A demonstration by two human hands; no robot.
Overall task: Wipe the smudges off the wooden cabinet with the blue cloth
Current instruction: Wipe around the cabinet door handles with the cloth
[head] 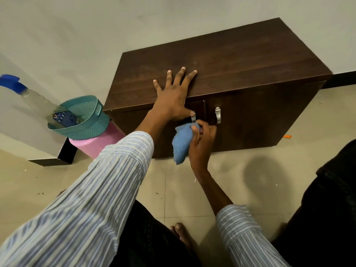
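Head view: two hands, one blue cloth (182, 143), one cabinet (221, 62).

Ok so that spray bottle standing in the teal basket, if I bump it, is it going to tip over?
Probably yes. The spray bottle is tall and narrow and already leans out over the rim of the teal basket, so a nudge could topple it. It looks clear and mostly empty, so likely light. The basket itself sits on a pink stool, which may add wobble.

Left hand (174, 95) flat, fingers spread, right hand (202, 139) clenched, both arms extended
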